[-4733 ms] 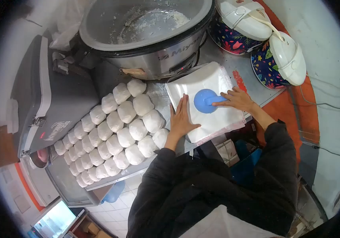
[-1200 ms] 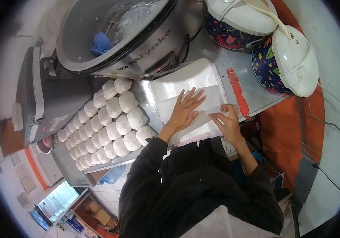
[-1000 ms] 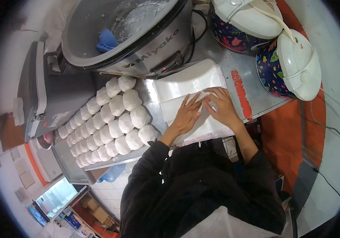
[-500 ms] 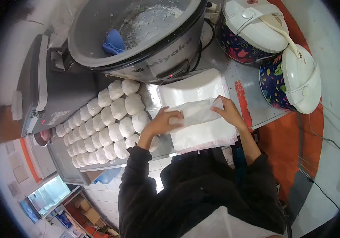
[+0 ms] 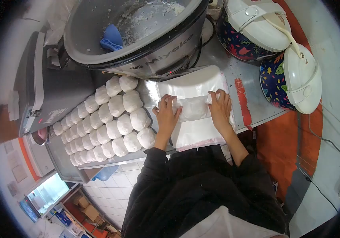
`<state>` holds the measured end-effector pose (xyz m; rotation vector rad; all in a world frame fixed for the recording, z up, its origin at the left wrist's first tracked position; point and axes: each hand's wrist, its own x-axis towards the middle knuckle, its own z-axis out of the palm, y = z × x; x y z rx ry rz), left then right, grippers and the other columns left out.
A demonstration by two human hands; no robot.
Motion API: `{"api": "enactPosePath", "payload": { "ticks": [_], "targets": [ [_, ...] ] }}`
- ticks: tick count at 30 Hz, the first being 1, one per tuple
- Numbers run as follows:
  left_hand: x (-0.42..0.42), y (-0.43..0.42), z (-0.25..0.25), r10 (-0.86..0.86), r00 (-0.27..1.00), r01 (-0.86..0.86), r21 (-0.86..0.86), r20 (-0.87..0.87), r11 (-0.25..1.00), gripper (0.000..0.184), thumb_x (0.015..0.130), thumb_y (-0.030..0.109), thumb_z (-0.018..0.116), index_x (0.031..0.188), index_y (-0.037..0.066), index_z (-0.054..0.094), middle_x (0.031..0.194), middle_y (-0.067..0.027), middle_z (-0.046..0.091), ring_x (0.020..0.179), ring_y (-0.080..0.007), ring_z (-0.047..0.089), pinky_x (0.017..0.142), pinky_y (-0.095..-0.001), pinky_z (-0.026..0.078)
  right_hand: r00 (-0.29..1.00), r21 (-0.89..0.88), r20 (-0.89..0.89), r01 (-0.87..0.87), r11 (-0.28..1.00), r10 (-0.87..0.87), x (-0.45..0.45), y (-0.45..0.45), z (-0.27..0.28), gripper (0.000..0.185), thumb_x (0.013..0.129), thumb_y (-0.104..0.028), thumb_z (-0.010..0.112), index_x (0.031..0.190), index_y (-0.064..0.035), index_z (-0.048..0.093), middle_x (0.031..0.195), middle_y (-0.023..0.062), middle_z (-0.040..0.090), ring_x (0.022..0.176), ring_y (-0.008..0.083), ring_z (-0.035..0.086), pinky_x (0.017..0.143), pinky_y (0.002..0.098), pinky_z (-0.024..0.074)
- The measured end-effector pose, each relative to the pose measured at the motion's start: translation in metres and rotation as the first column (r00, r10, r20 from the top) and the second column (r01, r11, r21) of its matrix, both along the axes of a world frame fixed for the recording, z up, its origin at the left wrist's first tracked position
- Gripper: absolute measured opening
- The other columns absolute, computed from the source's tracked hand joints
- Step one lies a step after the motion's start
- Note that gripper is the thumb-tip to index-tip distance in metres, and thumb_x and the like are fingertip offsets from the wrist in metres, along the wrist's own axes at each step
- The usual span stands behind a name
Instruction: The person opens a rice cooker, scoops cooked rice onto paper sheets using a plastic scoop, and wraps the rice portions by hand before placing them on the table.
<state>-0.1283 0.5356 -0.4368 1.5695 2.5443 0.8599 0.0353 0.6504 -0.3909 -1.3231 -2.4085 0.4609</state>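
A white, translucent wrapped packet lies across a stack of white wrapping sheets with pinkish edges. At its left end, my left hand pinches the gathered wrapper between thumb and fingers. My right hand grips the wrapper's other end, fingers bent over it. The packet's middle is plump, and its contents are covered. Left of my hands, several rows of rounded white wrapped bundles stand close together on the metal table.
Behind the sheets stands a large Miyako rice cooker, uncovered, with white grains and a blue scoop inside. Two flower-patterned containers with white lids, a larger one and a smaller one, stand at the right. The table's front edge runs below them.
Both hands have lowered onto the packet's ends. The wrapper, held long and flat before, now lies on the sheets with its middle bulging and its ends drawn in.
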Motion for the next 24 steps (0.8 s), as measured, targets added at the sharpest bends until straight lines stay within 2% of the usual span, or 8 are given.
{"api": "enactPosePath", "payload": {
  "ticks": [2,7,9,12,15,21,23,24],
  "targets": [
    [-0.005,0.002,0.001,0.013,0.997,-0.015,-0.020,-0.076,1.000,0.023,0.075,0.025,0.068,0.093,0.016,0.058,0.103,0.0007,0.054,0.099,-0.0198,0.049,0.085,-0.0454,0.028,0.991,0.090,0.133,-0.006,0.996,-0.006,-0.003,0.006,-0.001,0.030,0.068,0.002,0.066,0.095,-0.0058,0.055,0.095,0.0097,0.054,0.103,0.0300,0.045,0.084,0.0369,0.0388],
    [-0.016,-0.004,-0.001,-0.255,0.886,0.276,0.001,0.388,0.961,0.014,0.074,0.015,0.064,0.086,0.014,0.057,0.096,0.0020,0.056,0.092,-0.0207,0.052,0.084,-0.0432,0.028,0.998,-0.208,-0.040,-0.064,0.976,0.057,0.001,0.007,-0.008,0.028,0.067,0.001,0.065,0.094,-0.0048,0.057,0.090,0.0120,0.056,0.096,0.0294,0.050,0.083,0.0386,0.0401],
    [-0.013,-0.015,-0.007,-0.348,0.925,0.344,0.051,0.155,0.938,0.017,0.073,0.010,0.061,0.089,0.011,0.058,0.093,-0.0006,0.057,0.090,-0.0213,0.053,0.084,-0.0414,0.033,0.982,-0.295,-0.186,-0.086,0.952,0.031,0.011,0.004,-0.018,0.025,0.067,0.001,0.064,0.091,-0.0034,0.058,0.088,0.0128,0.057,0.093,0.0292,0.052,0.082,0.0387,0.0412],
    [-0.017,-0.035,-0.009,-0.549,0.835,0.541,-0.123,-0.042,0.832,0.033,0.076,0.012,0.056,0.108,0.004,0.058,0.108,-0.0079,0.057,0.104,-0.0215,0.052,0.091,-0.0346,0.039,0.860,0.164,-0.134,-0.470,0.867,0.492,0.031,0.002,-0.042,0.015,0.072,-0.001,0.054,0.087,0.0015,0.056,0.094,0.0147,0.057,0.091,0.0320,0.054,0.079,0.0394,0.0454],
    [-0.028,-0.043,0.004,-0.606,0.782,0.618,-0.052,0.148,0.785,0.035,0.080,0.011,0.053,0.114,0.004,0.056,0.120,-0.0083,0.054,0.111,-0.0211,0.050,0.096,-0.0347,0.037,0.765,0.103,-0.025,-0.638,0.763,0.644,0.045,0.014,-0.034,0.023,0.073,-0.002,0.056,0.095,0.0027,0.058,0.104,0.0149,0.058,0.101,0.0312,0.054,0.089,0.0384,0.0448],
    [-0.046,-0.036,0.009,-0.742,0.665,0.745,-0.132,0.083,0.654,0.049,0.079,0.021,0.060,0.125,0.006,0.049,0.126,-0.0074,0.051,0.117,-0.0194,0.047,0.100,-0.0353,0.034,0.532,0.098,0.020,-0.844,0.528,0.846,0.056,0.043,-0.013,0.030,0.075,0.000,0.056,0.105,0.0037,0.058,0.106,0.0161,0.059,0.107,0.0288,0.055,0.092,0.0372,0.0460],
    [-0.056,-0.022,0.028,-0.564,0.684,0.729,-0.431,0.462,0.531,0.060,0.080,0.027,0.061,0.133,0.011,0.038,0.139,-0.0104,0.037,0.126,-0.0189,0.039,0.104,-0.0327,0.030,0.545,-0.029,-0.025,-0.839,0.544,0.838,0.051,0.054,-0.017,0.032,0.077,0.003,0.053,0.109,0.0018,0.058,0.108,0.0147,0.060,0.106,0.0288,0.056,0.089,0.0357,0.0483],
    [-0.057,-0.023,0.029,-0.562,0.689,0.725,-0.435,0.457,0.534,0.060,0.080,0.027,0.061,0.133,0.011,0.038,0.139,-0.0104,0.037,0.126,-0.0189,0.039,0.104,-0.0327,0.030,0.542,-0.024,-0.028,-0.841,0.541,0.840,0.050,0.054,-0.019,0.032,0.077,0.003,0.053,0.109,0.0018,0.058,0.108,0.0147,0.060,0.106,0.0288,0.056,0.089,0.0357,0.0483]
  ]
}}
